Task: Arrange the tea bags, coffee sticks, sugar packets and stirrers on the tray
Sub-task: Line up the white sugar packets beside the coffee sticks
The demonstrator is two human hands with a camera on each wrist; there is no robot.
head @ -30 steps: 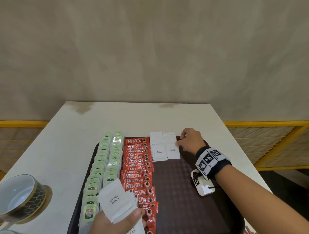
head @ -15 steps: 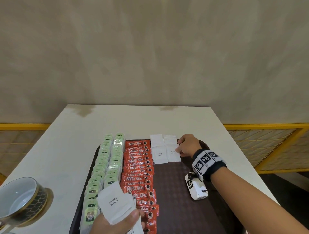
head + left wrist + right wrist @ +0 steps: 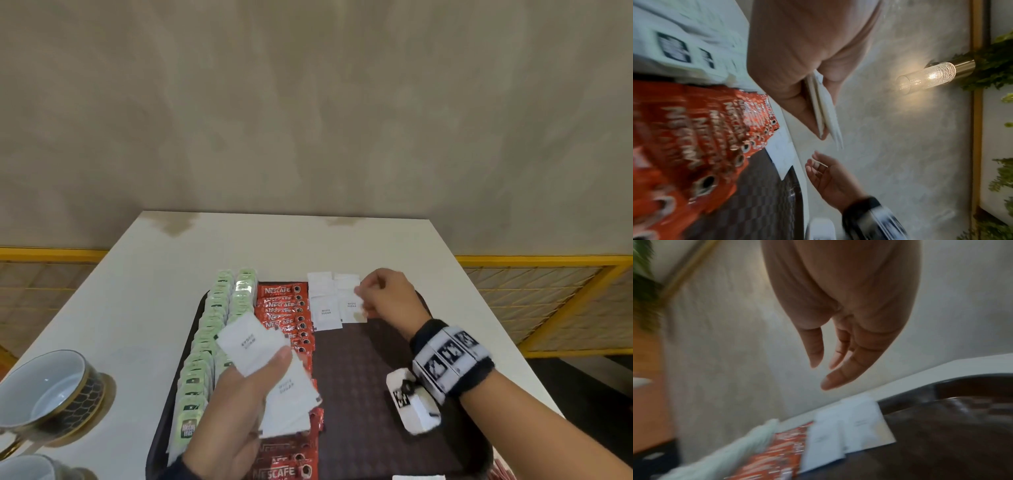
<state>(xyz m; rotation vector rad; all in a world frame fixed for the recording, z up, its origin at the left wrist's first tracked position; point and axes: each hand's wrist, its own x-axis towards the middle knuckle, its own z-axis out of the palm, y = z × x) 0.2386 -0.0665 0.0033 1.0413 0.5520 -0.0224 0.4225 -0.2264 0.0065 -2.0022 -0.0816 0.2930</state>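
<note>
A dark tray (image 3: pixel 370 383) holds two rows of green tea bags (image 3: pixel 219 329), a column of red Nescafe coffee sticks (image 3: pixel 284 311) and several white sugar packets (image 3: pixel 337 301) laid at its far end. My left hand (image 3: pixel 239 404) grips a fanned stack of white sugar packets (image 3: pixel 270 370) above the near part of the tray; the left wrist view shows the stack (image 3: pixel 826 110) edge-on between thumb and fingers. My right hand (image 3: pixel 387 294) hovers just right of the laid packets, fingers relaxed and empty (image 3: pixel 830 363). No stirrers show clearly.
A gold-rimmed bowl (image 3: pixel 48 394) stands on the white table (image 3: pixel 137 294) at the near left, with a second rim (image 3: pixel 20 467) below it. A white marker block (image 3: pixel 414 404) hangs under my right wrist. Yellow railings flank the table; a wall stands behind.
My right hand has lifted off the laid sugar packets and its fingers have loosened. My left hand has risen and moved forward with its stack of packets.
</note>
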